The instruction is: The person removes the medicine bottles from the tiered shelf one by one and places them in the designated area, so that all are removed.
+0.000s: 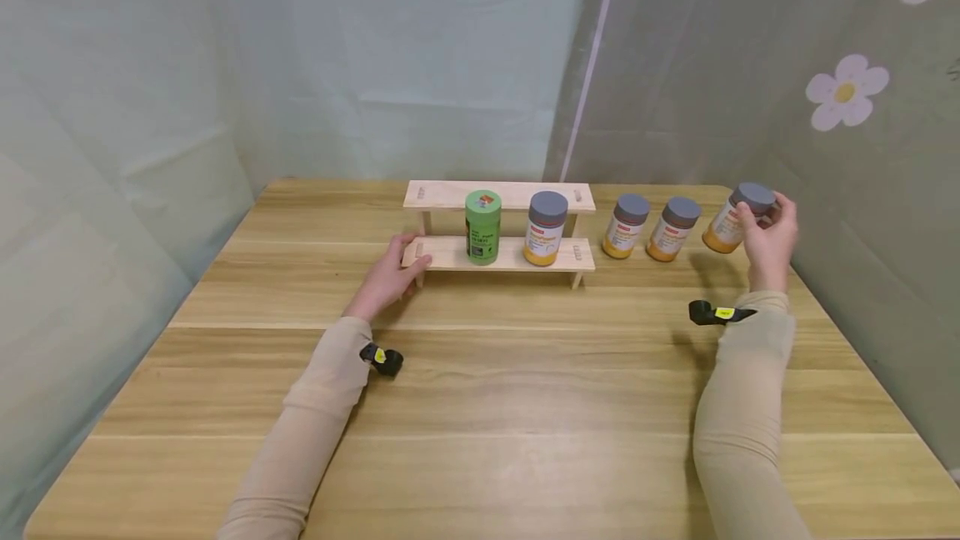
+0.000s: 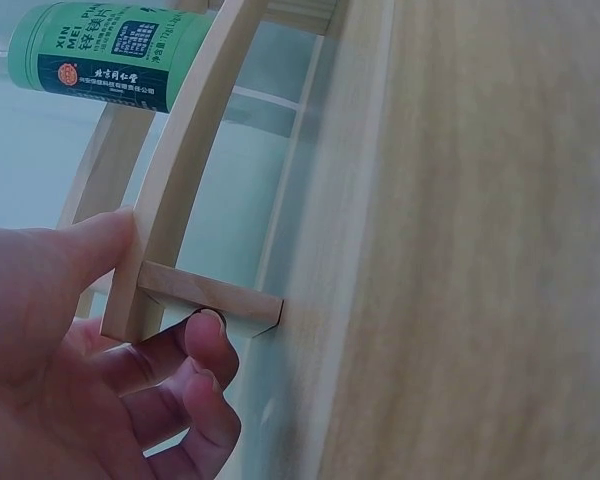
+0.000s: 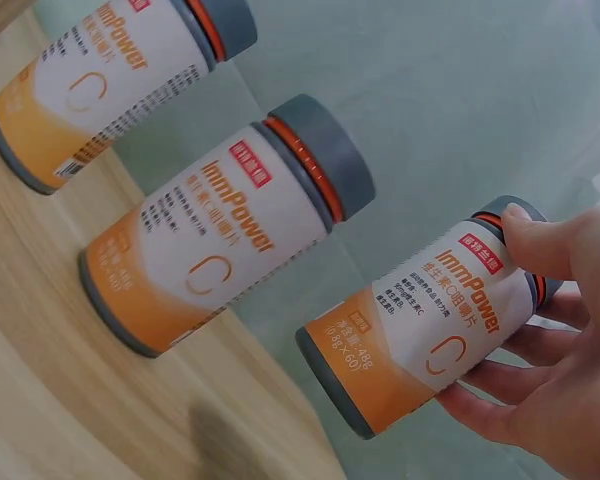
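Left hand (image 1: 386, 276) grips wooden rack (image 1: 514, 197); right hand (image 1: 770, 247) holds tilted bottle (image 1: 730, 223).
Likely a lifting step; moving on calls for clearing the upright bottle (image 1: 672, 232) beside that hand.

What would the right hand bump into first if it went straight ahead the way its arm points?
Probably the gray cloth behind the table. The right hand grips a tilted bottle, and nothing else shows in that line, though the cloth's distance is hard to tell.
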### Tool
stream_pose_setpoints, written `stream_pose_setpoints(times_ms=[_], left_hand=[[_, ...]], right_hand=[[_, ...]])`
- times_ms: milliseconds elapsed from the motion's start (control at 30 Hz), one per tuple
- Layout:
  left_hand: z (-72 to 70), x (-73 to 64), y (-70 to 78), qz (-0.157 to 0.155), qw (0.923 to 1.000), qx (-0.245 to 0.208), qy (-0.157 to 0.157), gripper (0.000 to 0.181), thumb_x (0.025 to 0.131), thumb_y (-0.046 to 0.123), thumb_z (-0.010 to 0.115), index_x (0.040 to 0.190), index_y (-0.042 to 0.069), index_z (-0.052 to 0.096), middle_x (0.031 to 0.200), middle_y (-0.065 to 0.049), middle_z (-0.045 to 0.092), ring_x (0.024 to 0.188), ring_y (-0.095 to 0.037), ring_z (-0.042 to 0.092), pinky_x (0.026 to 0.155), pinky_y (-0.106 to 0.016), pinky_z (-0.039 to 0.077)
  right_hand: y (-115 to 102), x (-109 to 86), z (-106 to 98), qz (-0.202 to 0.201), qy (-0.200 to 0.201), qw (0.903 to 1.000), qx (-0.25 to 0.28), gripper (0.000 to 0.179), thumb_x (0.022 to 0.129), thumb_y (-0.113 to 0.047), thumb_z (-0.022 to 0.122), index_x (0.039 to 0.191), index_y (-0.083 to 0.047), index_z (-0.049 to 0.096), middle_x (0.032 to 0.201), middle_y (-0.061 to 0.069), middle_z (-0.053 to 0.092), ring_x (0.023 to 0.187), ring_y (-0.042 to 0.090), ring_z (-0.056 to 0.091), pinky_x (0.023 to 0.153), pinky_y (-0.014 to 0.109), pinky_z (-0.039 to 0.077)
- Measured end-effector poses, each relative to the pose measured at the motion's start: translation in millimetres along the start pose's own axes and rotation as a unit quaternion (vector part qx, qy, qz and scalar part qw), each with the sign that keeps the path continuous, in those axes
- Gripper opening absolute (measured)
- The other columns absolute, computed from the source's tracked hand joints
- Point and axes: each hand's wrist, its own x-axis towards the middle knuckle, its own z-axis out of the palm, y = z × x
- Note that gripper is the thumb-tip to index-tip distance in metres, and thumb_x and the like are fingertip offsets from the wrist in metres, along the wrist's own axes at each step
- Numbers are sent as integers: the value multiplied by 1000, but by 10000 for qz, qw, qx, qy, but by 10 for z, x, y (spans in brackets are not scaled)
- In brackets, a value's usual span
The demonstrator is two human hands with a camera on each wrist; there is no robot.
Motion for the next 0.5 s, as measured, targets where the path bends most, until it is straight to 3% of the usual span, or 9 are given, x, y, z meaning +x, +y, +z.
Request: stream_pose_setpoints(times_ms=[100,233,500], left_hand=[[7,-4,2,4,10000,10,9,70,100,46,47,154,14,17,85,-15,56,63,-21,53,55,-28,44],[7,-5,-6,2,10000,-16,1,69,100,45,47,154,14,16,85,-15,56,62,-20,53,54,-28,44],[11,5,-19,14,10000,-16,-3,70,100,46,47,154,14,16,87,-15,57,63,-20,53,55,-28,44]], right_hand=[[44,6,4,32,-22,9999,-156,50,91,-13,65,137,-14,45,104,-13,50,91,0,45,87,17,35],[95,8,15,84,-123,9988,-460,53,93,-15,62,141,-14,41,121,-6,53,99,1,48,95,19,37],[233,29,15,159,-585,9926,-1052,56,97,-22,56,148,-17,35,151,9,41,112,9,49,106,24,37]])
